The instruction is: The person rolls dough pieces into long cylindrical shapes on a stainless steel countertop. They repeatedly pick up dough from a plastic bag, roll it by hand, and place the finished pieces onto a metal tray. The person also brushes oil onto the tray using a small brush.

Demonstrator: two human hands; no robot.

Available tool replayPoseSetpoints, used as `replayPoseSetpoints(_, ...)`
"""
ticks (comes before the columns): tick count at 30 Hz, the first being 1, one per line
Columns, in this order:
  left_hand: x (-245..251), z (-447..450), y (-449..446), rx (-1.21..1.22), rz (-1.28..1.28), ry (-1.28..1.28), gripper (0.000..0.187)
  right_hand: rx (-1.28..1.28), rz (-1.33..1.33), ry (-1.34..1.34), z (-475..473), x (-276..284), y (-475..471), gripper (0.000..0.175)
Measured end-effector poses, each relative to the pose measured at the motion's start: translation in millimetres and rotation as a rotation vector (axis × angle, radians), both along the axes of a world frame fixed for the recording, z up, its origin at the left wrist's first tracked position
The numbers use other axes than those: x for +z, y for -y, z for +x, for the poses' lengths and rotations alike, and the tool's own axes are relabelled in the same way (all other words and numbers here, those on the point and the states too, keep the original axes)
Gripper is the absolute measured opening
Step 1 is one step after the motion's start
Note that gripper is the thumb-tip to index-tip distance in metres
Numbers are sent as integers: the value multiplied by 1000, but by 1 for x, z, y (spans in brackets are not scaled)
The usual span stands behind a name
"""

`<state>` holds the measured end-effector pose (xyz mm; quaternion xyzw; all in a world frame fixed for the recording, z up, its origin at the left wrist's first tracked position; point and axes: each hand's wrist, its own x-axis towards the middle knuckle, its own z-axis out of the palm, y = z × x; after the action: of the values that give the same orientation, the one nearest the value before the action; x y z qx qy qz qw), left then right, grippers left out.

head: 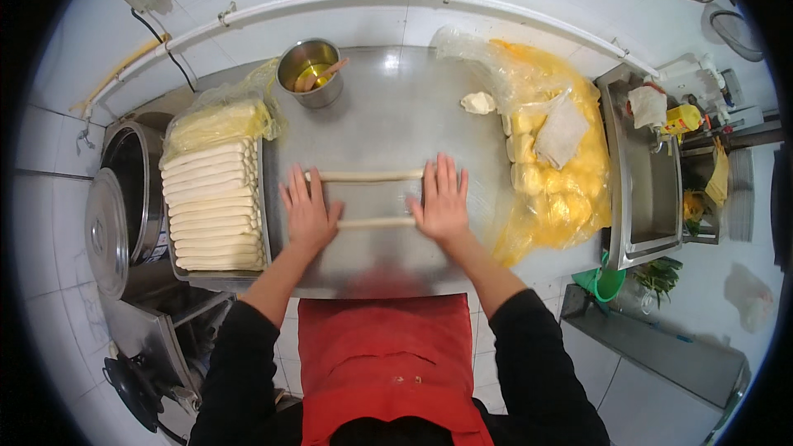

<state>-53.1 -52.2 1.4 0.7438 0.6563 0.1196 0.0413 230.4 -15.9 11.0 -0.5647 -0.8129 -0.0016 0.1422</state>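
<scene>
Two thin dough ropes lie side by side across the stainless steel tabletop. The far dough rope runs between the fingers of both hands; the near dough rope spans from thumb to thumb. My left hand rests flat over their left ends, thumb spread. Over the right ends lies my right hand, palm down, fingers pointing away. What is under the palms is hidden. At the left, a metal tray holds many stacked dough sticks, partly under plastic film. A small dough lump lies at the back right.
A steel pot with yellow oil and a wooden-handled utensil stands at the back. Dough pieces sit under yellowish plastic at right, a cloth on top. A steel sink adjoins the right edge; a large pot stands left.
</scene>
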Motion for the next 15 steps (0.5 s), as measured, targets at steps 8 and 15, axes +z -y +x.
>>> replayPoseSetpoints(8, -8, -10, 123, -250, -255, 17, 87, 235, -432, -50, 32, -4, 133, 88)
replayPoseSetpoints(15, 44, 6, -83, 85, 144, 206, 54, -75, 157, 276, 28, -4, -160, 58)
